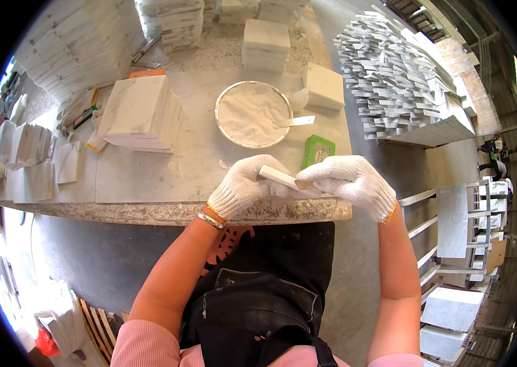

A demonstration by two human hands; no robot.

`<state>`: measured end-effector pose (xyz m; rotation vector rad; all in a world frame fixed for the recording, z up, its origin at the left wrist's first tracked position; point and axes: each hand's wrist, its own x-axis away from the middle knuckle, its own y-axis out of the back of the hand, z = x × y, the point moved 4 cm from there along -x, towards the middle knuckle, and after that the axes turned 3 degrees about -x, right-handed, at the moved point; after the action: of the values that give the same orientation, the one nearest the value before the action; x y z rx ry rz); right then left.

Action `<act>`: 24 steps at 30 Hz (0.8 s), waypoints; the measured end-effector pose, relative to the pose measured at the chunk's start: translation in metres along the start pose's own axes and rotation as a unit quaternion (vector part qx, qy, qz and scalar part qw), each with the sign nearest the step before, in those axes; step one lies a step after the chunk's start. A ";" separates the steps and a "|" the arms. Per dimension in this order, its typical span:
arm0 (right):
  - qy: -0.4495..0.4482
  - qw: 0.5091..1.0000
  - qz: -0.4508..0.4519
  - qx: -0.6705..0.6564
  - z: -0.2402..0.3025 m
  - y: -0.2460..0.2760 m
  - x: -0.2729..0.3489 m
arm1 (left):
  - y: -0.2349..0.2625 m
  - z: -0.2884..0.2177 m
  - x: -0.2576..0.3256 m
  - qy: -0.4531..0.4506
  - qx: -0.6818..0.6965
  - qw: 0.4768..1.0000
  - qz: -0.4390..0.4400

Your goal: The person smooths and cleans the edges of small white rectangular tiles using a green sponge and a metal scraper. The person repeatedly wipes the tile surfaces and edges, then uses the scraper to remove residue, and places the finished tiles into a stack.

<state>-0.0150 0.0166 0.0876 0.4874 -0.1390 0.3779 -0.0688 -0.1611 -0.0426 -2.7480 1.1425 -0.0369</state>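
Observation:
My left hand, in a white knit glove, holds a narrow white stone strip just above the front edge of the marble worktable. My right hand, also gloved, grips a small scraper-like tool whose tip touches the strip. Behind the hands stands a round metal pan of white powder or paste, with a putty knife resting on its right rim. A green block lies on the table right by my right hand.
Stacks of white marble tiles sit left of the pan, with more stacks at the back. A large heap of thin stone strips lies at the right. Metal racks with slabs stand to the right, below the table.

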 end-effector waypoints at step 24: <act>0.032 0.957 -0.276 0.086 -0.004 -0.047 0.039 | -0.004 -0.007 0.003 -0.020 -0.016 0.999 -0.019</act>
<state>0.0389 -0.0075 0.0727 0.6609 0.0953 -0.1449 -0.0643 -0.1617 -0.0355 -2.7845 1.0886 0.0323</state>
